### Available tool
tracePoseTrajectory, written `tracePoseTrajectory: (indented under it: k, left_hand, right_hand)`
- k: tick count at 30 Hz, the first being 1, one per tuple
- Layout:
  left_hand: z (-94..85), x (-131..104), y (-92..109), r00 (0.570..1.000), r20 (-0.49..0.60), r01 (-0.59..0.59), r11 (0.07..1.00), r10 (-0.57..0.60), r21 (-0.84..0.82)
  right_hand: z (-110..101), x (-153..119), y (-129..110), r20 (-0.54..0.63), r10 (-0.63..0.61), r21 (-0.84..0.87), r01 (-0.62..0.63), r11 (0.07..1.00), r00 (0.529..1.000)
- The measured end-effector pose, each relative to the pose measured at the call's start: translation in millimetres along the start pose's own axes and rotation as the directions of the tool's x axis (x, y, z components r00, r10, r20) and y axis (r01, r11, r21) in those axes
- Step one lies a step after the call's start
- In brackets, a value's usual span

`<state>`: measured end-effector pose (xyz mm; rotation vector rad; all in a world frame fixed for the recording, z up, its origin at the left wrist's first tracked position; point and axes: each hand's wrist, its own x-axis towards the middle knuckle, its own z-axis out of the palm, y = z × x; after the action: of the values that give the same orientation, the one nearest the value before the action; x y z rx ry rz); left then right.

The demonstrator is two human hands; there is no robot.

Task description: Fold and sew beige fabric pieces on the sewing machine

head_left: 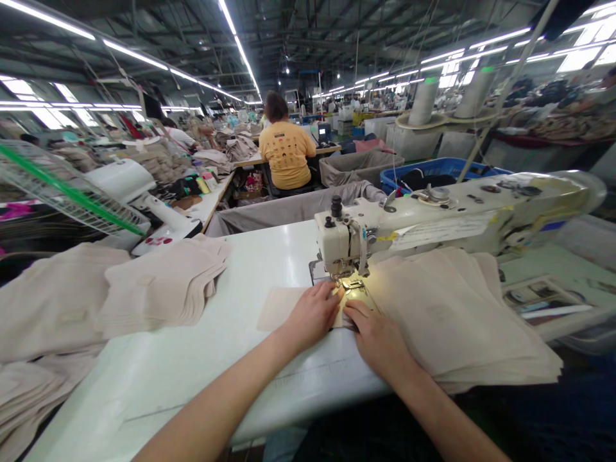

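A small beige fabric piece [280, 308] lies on the white table at the sewing machine [339, 247], partly under my left hand [315, 311]. That hand presses on the fabric just left of the needle area, its fingers close together and bent toward the lit metal plate [359, 289]. My right hand [378, 333] is at the fabric's right edge, fingertips bent down in front of the plate, close to my left hand. The needle and the fabric edge beneath the fingers are hard to make out.
Stacked beige panels [447, 314] lie right of the needle, under the machine arm. More fabric stacks [163, 282] are on the left, beside a fan [120, 186]. A grey cloth bin [289, 208] and a seated person [287, 151] are beyond the table.
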<state>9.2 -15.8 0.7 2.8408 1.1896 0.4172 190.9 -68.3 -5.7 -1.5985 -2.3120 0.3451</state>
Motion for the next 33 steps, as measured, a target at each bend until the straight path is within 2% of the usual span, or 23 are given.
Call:
tracePoseTrajectory:
  k: [9, 13, 19, 23, 27, 33]
  left_hand:
    - [3.4, -2, -4, 0.999, -0.030, -0.017, 0.999, 0.016, -0.032]
    - [-0.7, 2, -3, 1.000, -0.023, -0.017, 1.000, 0.017, 0.010]
    - [-4.2, -10, 22, 0.995, 0.095, -0.005, 0.995, -0.004, 0.096]
    - [-3.0, -25, 34, 0.989, 0.122, -0.089, 0.995, 0.082, 0.052]
    - [-5.1, -23, 27, 0.993, 0.071, -0.092, 0.996, 0.092, -0.007]
    - [-6.6, -3, 3, 0.993, 0.030, -0.113, 0.993, 0.114, -0.012]
  right_hand:
    - [0, 2, -1, 0.016, 0.008, -0.015, -0.008, 1.000, 1.000]
    - [-3, 5, -2, 0.025, 0.014, -0.020, -0.014, 1.000, 1.000]
    - [-6, -7, -1, 0.053, -0.022, -0.039, 0.025, 0.999, 0.998]
    - [-3, -18, 1, 0.058, -0.056, -0.043, 0.058, 0.997, 0.997]
    - [-4, -12, 1, 0.079, -0.040, -0.050, 0.045, 0.998, 0.996]
    - [-12, 17, 1, 0.080, -0.011, -0.060, 0.015, 0.998, 0.997]
